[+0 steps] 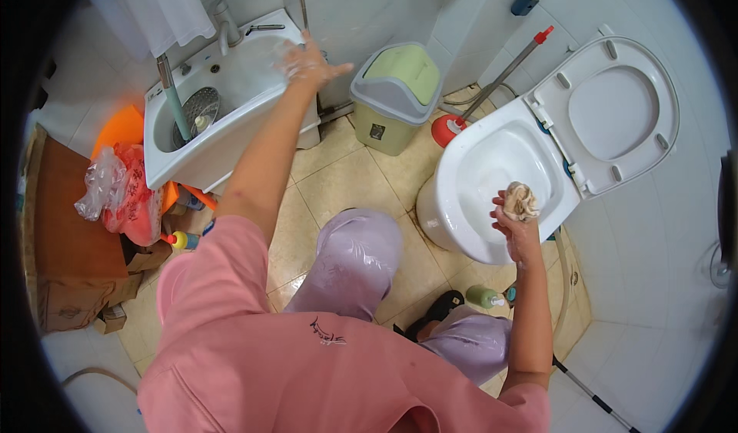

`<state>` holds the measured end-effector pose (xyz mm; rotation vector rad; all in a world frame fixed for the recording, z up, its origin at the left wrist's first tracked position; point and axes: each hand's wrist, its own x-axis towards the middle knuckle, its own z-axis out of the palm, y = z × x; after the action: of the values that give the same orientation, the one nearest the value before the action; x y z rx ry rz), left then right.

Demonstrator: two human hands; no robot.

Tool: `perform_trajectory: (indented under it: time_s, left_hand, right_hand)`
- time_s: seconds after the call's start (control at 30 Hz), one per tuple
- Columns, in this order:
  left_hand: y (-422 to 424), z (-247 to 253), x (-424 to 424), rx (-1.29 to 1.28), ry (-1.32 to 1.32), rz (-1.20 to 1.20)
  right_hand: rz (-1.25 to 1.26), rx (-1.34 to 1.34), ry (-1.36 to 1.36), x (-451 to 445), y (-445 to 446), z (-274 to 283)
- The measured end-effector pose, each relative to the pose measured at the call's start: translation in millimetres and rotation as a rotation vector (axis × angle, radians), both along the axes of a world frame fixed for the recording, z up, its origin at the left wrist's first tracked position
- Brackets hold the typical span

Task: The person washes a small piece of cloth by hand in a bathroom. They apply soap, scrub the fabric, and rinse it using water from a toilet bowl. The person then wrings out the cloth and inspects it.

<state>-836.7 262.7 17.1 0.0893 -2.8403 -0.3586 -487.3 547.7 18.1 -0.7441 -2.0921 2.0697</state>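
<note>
My left hand is spread open with wet, foamy fingers over the right edge of the white sink. Its grey faucet stands to the left of that hand. In my right hand is a crumpled, wet, beige-and-brown cloth, held above the front part of the white toilet bowl. The toilet seat and lid are raised against the wall. Inside the sink's left end lie a round perforated metal strainer and a pale green tube.
A green swing-lid bin stands between sink and toilet, beside a red plunger. A pump bottle is on the floor near my foot. Red and clear plastic bags and cardboard boxes are at the left. A toilet brush holder hangs at top right.
</note>
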Motion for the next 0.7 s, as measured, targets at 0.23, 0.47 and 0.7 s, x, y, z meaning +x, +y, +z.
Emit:
perform_trajectory:
  time_s: [0.23,0.47,0.7]
  left_hand:
    - [-15.4,-82.1,-33.8,0.43,0.338,-0.453]
    - [-15.2,-78.7,75.0,1.702,-0.138,-0.445]
    - [-114.1,-110.5,114.0,2.157,-0.302,-0.234]
  right_hand:
    - [0.273,-0.169,0.14,-76.7,-60.1,7.9]
    - [0.26,-0.07,0.065,-193.2,-112.2,2.0]
    - [0.292,0.19,0.164,-312.6,-188.9,-50.0]
